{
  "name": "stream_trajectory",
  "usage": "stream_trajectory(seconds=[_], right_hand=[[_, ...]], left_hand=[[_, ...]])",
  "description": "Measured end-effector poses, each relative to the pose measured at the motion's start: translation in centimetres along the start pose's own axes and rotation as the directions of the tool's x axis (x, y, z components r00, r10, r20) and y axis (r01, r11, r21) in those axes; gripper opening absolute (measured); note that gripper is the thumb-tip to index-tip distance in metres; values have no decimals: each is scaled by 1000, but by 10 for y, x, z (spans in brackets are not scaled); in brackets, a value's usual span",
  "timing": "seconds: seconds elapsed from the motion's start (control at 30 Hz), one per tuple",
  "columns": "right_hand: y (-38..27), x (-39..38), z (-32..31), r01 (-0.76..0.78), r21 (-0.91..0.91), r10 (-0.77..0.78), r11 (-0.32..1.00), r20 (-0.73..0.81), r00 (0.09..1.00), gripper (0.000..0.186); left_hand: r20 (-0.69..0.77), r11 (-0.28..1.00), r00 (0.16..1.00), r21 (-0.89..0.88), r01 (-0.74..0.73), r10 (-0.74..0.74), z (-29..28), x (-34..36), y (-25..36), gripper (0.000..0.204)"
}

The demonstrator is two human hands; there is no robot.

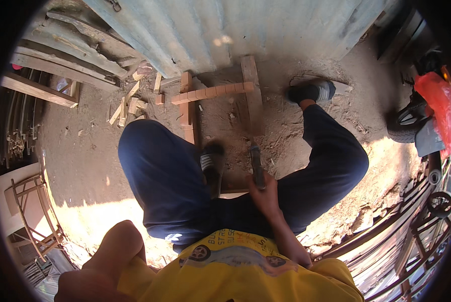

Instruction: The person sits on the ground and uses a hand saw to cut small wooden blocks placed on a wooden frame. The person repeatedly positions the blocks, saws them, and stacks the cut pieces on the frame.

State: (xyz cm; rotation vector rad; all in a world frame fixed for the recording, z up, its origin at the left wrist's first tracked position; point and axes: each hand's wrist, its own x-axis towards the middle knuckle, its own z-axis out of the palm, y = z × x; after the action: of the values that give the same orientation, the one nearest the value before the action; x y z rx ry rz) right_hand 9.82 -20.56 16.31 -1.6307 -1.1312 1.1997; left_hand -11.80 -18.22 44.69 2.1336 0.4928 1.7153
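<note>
Dirt floor (99, 171), wood scraps (134, 104) at the right hand's (264, 189) 10 o'clock. It's wrapped round a dark-handled tool (257, 168); segmented-looking wooden strip (213, 93) lies at 11, long axis roughly 9-to-3. Left hand's out of frame, can't tell its grip.

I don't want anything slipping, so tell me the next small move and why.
I'd probably steady the row of reddish-brown blocks: it lies across two timbers with no hand on it, while the right hand grips a dark-handled tool.
</note>
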Motion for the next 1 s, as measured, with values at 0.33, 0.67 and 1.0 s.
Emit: stream_trajectory(seconds=[0.33, 0.67, 1.0], right_hand=[[2, -4, 25, -47, 36, 50, 998, -67, 996, 18], [22, -3, 28, 30, -95, -44, 995, -157, 987, 18], [8, -7, 29, -62, -63, 52, 996, -139, 989, 18]], left_hand=[[-65, 999, 997, 7, -42, 43, -38, -33, 31, 13], [-103, 997, 995, -79, -16, 8, -59, -49, 14, 17], [-96, 995, 995, -99, 1, -10, -53, -53, 13, 21]])
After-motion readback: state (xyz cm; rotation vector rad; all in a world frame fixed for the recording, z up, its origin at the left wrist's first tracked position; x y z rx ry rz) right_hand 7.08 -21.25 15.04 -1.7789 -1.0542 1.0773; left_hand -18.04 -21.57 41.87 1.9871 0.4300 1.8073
